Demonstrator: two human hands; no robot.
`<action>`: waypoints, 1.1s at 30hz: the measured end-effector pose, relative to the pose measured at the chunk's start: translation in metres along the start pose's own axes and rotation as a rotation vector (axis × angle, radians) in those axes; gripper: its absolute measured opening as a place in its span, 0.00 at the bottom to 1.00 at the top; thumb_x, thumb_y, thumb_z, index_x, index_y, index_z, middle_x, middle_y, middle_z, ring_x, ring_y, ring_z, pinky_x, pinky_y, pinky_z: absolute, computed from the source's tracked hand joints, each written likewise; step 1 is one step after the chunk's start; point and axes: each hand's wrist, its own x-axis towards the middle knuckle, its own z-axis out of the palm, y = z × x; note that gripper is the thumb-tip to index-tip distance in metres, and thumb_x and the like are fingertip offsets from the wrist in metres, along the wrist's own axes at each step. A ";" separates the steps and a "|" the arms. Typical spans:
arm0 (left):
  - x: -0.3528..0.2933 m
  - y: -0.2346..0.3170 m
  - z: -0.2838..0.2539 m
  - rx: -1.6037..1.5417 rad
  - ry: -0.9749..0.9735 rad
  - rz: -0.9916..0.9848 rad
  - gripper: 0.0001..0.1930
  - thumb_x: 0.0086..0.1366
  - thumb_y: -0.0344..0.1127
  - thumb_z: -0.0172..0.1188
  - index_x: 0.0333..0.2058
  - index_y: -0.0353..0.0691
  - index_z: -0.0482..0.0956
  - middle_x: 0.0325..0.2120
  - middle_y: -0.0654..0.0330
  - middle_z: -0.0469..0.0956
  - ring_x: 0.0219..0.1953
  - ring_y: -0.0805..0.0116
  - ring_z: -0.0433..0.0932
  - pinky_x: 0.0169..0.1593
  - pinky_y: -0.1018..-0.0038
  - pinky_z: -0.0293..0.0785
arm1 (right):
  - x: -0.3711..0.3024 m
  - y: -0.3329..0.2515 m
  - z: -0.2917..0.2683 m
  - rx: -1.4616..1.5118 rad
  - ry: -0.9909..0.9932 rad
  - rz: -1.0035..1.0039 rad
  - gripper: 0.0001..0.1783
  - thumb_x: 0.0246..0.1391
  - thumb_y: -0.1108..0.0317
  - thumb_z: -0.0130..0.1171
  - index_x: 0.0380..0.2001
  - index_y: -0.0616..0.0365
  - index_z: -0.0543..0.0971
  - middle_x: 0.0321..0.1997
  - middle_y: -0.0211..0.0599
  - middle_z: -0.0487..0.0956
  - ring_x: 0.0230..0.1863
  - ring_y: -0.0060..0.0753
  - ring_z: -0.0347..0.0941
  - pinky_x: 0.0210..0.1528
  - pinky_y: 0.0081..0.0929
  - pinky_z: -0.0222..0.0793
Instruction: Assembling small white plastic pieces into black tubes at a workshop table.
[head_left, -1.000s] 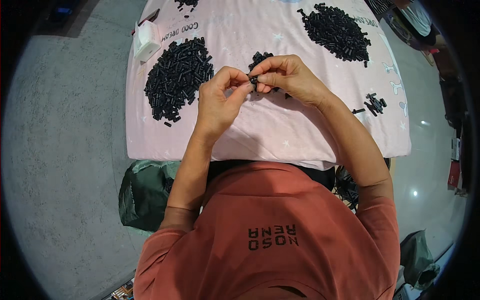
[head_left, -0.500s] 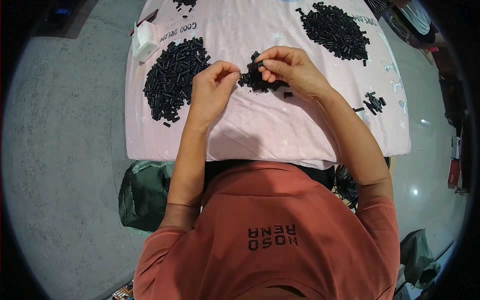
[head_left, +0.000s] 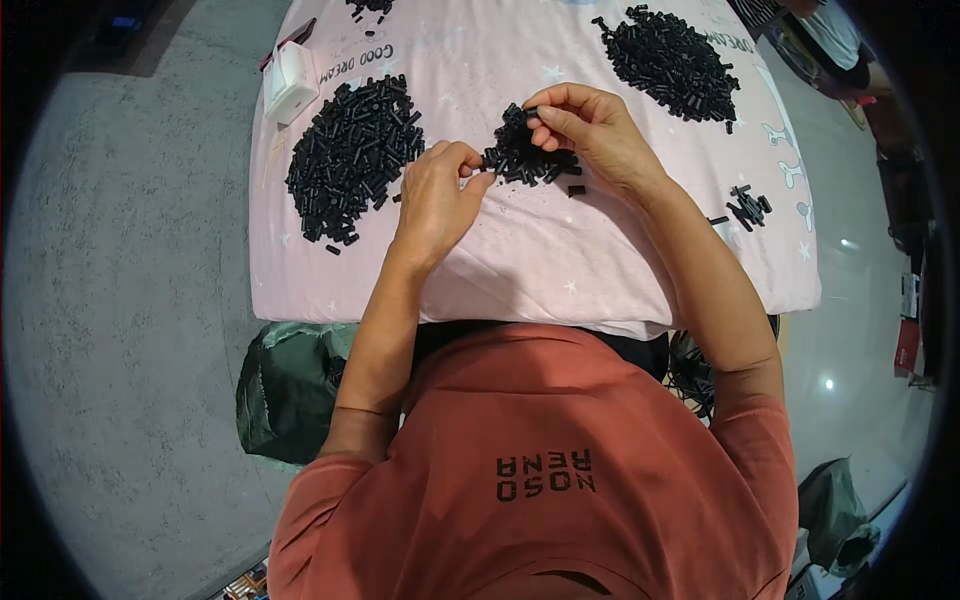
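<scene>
My right hand (head_left: 598, 135) pinches a small black tube-shaped piece (head_left: 532, 113) between thumb and forefinger, just over the far edge of the middle pile (head_left: 530, 160) of such pieces. Its other fingers curl under. At the near left edge of that pile is my left hand (head_left: 440, 200). Its thumb and forefinger come together around a black piece (head_left: 487, 163), which the fingertips partly cover. Beside that hand, to the left, spreads a larger pile (head_left: 350, 160) of the same black pieces. One loose piece (head_left: 576, 190) lies below the middle pile.
A pink patterned cloth (head_left: 560, 270) covers the table. Another big pile (head_left: 670, 65) lies far right, a small group (head_left: 748, 207) near the right edge, a few pieces (head_left: 370, 8) at the far end. A white box (head_left: 291, 85) stands left. A dark green bag (head_left: 290, 390) sits below the table edge.
My left hand has moved slightly right and nearer to me, its fingertips lower at the pile's edge. My right hand has shifted a little right and farther away, still pinching its piece.
</scene>
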 end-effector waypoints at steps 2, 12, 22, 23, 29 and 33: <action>-0.001 -0.005 0.002 -0.029 -0.005 0.027 0.09 0.53 0.28 0.66 0.33 0.32 0.79 0.30 0.50 0.78 0.33 0.55 0.78 0.39 0.65 0.73 | -0.001 -0.002 0.002 -0.031 -0.014 0.028 0.09 0.63 0.72 0.55 0.44 0.63 0.79 0.35 0.29 0.80 0.33 0.15 0.75 0.40 0.13 0.75; -0.005 -0.006 0.000 -0.040 -0.027 -0.003 0.06 0.54 0.26 0.63 0.32 0.32 0.79 0.30 0.50 0.78 0.34 0.55 0.79 0.40 0.64 0.73 | -0.004 -0.002 0.007 -0.037 -0.045 0.039 0.09 0.64 0.73 0.54 0.43 0.65 0.80 0.33 0.32 0.81 0.31 0.16 0.76 0.38 0.14 0.76; -0.006 0.012 -0.005 -0.344 0.046 -0.038 0.05 0.59 0.25 0.61 0.34 0.32 0.77 0.28 0.57 0.78 0.28 0.74 0.75 0.34 0.77 0.72 | -0.006 -0.004 0.008 -0.060 -0.114 0.060 0.09 0.63 0.74 0.55 0.43 0.65 0.80 0.33 0.33 0.80 0.30 0.17 0.76 0.38 0.15 0.76; -0.006 0.013 -0.005 -0.433 0.076 -0.008 0.05 0.60 0.24 0.61 0.35 0.32 0.77 0.28 0.59 0.79 0.28 0.77 0.75 0.35 0.79 0.72 | -0.007 -0.004 0.008 -0.056 -0.120 0.064 0.09 0.63 0.74 0.55 0.43 0.65 0.80 0.33 0.33 0.80 0.30 0.18 0.76 0.38 0.15 0.76; -0.005 0.022 -0.001 -0.684 0.099 0.016 0.05 0.63 0.23 0.59 0.39 0.31 0.77 0.30 0.63 0.79 0.31 0.79 0.76 0.37 0.82 0.73 | -0.007 -0.003 0.009 -0.070 -0.154 0.066 0.09 0.64 0.72 0.55 0.43 0.63 0.80 0.30 0.28 0.80 0.30 0.14 0.75 0.37 0.14 0.74; -0.006 0.024 -0.003 -0.748 0.058 -0.011 0.05 0.65 0.23 0.57 0.40 0.31 0.77 0.31 0.62 0.79 0.33 0.80 0.77 0.38 0.83 0.74 | -0.009 -0.004 0.010 -0.092 -0.181 0.068 0.09 0.63 0.72 0.55 0.43 0.63 0.80 0.30 0.28 0.80 0.30 0.14 0.75 0.37 0.14 0.74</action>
